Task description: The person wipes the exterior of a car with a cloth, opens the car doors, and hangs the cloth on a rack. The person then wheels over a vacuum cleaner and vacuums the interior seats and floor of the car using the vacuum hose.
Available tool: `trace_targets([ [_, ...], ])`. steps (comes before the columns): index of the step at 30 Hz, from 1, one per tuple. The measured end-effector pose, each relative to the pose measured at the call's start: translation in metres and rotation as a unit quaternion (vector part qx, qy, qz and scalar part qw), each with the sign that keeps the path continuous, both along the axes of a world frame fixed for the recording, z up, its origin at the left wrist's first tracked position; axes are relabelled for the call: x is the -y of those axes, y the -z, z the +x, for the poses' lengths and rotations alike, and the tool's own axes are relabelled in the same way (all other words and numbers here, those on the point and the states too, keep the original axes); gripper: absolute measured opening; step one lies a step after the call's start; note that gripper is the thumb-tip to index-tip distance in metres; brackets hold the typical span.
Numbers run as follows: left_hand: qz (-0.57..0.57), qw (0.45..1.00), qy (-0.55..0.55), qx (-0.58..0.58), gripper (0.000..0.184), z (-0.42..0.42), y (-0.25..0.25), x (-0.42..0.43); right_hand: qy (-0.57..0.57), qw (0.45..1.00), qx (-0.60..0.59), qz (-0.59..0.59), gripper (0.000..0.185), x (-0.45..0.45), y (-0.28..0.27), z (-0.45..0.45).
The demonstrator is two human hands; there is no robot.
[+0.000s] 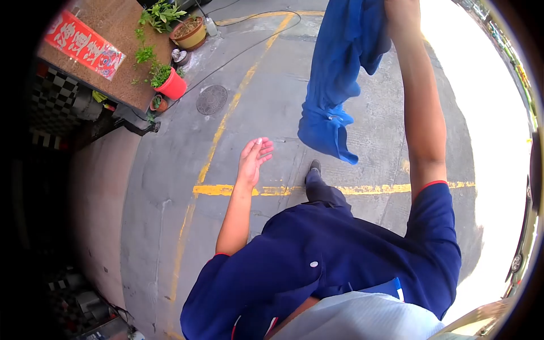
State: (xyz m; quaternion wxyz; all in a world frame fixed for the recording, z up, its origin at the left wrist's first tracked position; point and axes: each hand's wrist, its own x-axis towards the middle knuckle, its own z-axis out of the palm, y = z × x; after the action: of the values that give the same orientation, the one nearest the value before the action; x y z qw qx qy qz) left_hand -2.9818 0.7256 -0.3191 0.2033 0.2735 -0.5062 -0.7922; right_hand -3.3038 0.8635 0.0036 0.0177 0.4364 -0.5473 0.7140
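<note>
A crumpled blue cloth (334, 79) hangs in the upper middle of the view, its lower end loose above the ground. My right hand (401, 16), raised on an outstretched arm and partly cut off by the top edge, grips the cloth near its upper end. Off to the left, my left hand (256, 160) is held out over the pavement with its fingers apart and nothing in it.
Grey pavement (272, 119) with worn yellow lines (221, 189) lies below me. At upper left are a red pot (171, 85), a yellow-brown pot (188, 34) and a hose or cable. A manhole cover (212, 100) is nearby; a car (520, 258) stands far right.
</note>
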Motion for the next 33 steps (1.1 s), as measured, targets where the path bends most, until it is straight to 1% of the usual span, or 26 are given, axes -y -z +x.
trace_targets([
  [1,0.004,1.0,-0.013,0.002,0.036,-0.025,-0.009,0.016,-0.045,0.995,0.055,-0.07,0.012,0.016,-0.021,-0.002],
  [4,-0.03,0.999,-0.045,-0.001,0.033,-0.099,-0.048,0.055,-0.066,0.998,0.018,-0.016,0.012,0.071,-0.071,-0.078],
  [5,-0.048,0.998,-0.038,-0.008,0.032,-0.121,-0.061,0.068,-0.133,0.989,0.042,-0.045,0.01,0.085,-0.085,-0.096],
  [7,-0.076,0.996,-0.026,-0.024,0.028,-0.169,-0.081,0.088,-0.187,0.977,0.044,-0.086,0.009,0.107,-0.115,-0.117],
  [10,-0.123,0.991,-0.018,-0.042,0.03,-0.242,-0.097,0.121,-0.262,0.96,0.052,-0.085,0.011,0.163,-0.123,-0.159],
  [11,-0.138,0.986,-0.027,-0.088,0.032,-0.271,-0.1,0.132,-0.329,0.932,0.128,-0.08,0.014,0.186,-0.115,-0.184],
  [12,-0.154,0.978,-0.037,-0.135,0.035,-0.299,-0.106,0.144,-0.362,0.915,0.175,-0.043,0.02,0.203,-0.111,-0.2],
  [13,-0.17,0.967,-0.049,-0.183,0.038,-0.323,-0.113,0.156,-0.376,0.906,0.191,-0.037,0.022,0.224,-0.108,-0.213],
  [14,-0.22,0.955,-0.05,-0.191,0.041,-0.345,-0.12,0.171,-0.39,0.896,0.209,-0.031,0.024,0.247,-0.103,-0.228],
  [16,-0.319,0.924,-0.053,-0.202,0.047,-0.384,-0.133,0.213,-0.276,0.944,0.177,-0.032,0.024,0.298,-0.096,-0.257],
  [17,-0.275,0.935,0.001,-0.225,0.04,-0.401,-0.128,0.242,-0.22,0.964,0.146,-0.022,0.024,0.319,-0.096,-0.273],
  [18,-0.271,0.943,0.01,-0.194,0.036,-0.419,-0.116,0.278,-0.162,0.98,0.116,-0.01,0.024,0.34,-0.094,-0.291],
  [19,-0.264,0.951,0.021,-0.163,0.032,-0.436,-0.107,0.317,-0.174,0.982,0.077,0.011,0.022,0.363,-0.095,-0.318],
  [20,-0.256,0.957,0.032,-0.13,0.029,-0.452,-0.1,0.348,-0.193,0.98,0.038,0.005,0.023,0.38,-0.098,-0.342],
  [21,-0.247,0.956,-0.05,-0.152,0.023,-0.471,-0.115,0.373,-0.15,0.988,0.001,0.036,0.024,0.396,-0.103,-0.365],
  [22,-0.176,0.96,-0.094,-0.196,0.023,-0.482,-0.137,0.404,-0.109,0.991,-0.035,0.071,0.025,0.411,-0.112,-0.383],
  [23,-0.127,0.948,-0.114,-0.269,0.024,-0.488,-0.16,0.435,-0.042,0.993,-0.067,0.09,0.027,0.427,-0.121,-0.401],
  [24,-0.133,0.94,-0.153,-0.273,0.024,-0.496,-0.181,0.471,0.024,0.989,-0.097,0.107,0.029,0.441,-0.129,-0.422],
  [25,-0.117,0.933,-0.163,-0.299,0.025,-0.504,-0.202,0.509,0.122,0.963,-0.197,0.138,0.031,0.452,-0.141,-0.452],
  [26,-0.154,0.921,-0.189,-0.305,0.026,-0.51,-0.221,0.545,0.13,0.957,-0.216,0.141,0.03,0.462,-0.149,-0.488],
  [27,-0.172,0.913,-0.196,-0.312,0.026,-0.516,-0.248,0.571,0.084,0.981,-0.141,0.105,0.028,0.472,-0.156,-0.519],
  [28,-0.215,0.903,-0.187,-0.322,0.027,-0.525,-0.261,0.604,0.037,0.995,-0.065,0.066,0.026,0.487,-0.162,-0.545],
  [30,-0.307,0.901,-0.098,-0.29,0.047,-0.545,-0.294,0.632,-0.026,0.996,0.068,-0.056,0.024,0.523,-0.166,-0.546],
  [31,-0.354,0.906,-0.017,-0.23,0.064,-0.566,-0.291,0.649,-0.163,0.981,0.101,-0.038,0.023,0.536,-0.173,-0.583],
  [32,-0.397,0.9,0.064,-0.167,0.082,-0.587,-0.285,0.663,-0.185,0.971,0.137,-0.064,0.022,0.551,-0.174,-0.597],
  [33,-0.43,0.889,0.128,-0.098,0.095,-0.619,-0.27,0.673,-0.198,0.969,0.127,-0.077,0.022,0.568,-0.174,-0.605],
])
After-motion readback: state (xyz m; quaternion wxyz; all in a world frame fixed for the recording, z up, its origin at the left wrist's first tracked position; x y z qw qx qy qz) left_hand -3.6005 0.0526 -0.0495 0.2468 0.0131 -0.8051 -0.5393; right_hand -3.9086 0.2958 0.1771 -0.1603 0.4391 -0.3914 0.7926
